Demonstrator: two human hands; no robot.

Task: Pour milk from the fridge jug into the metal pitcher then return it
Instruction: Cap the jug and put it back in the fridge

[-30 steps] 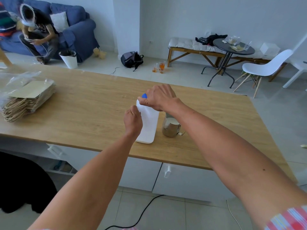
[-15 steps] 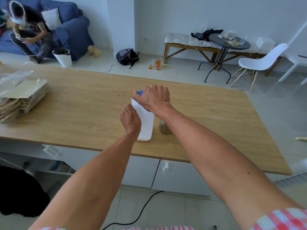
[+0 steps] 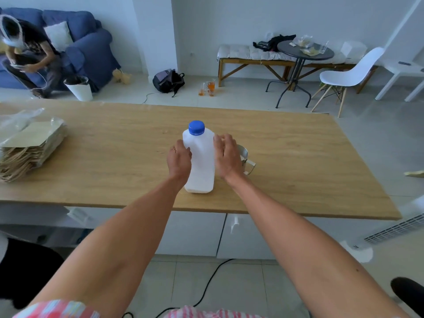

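On the table (image 3: 91,157), the jug (image 3: 200,161) stood upright w/ blue cap (image 3: 196,127) on; pitcher (image 3: 246,158) at its 3 o'clock. Right hand (image 3: 227,154) had left the cap, fingers loosely spread; left hand (image 3: 179,157) half-curled against jug. Probably recapped, ready for fridge.

The white jug (image 3: 200,161) with blue cap (image 3: 196,127) on stands upright between my hands. The metal pitcher (image 3: 245,159) stands just behind my right hand (image 3: 227,156).
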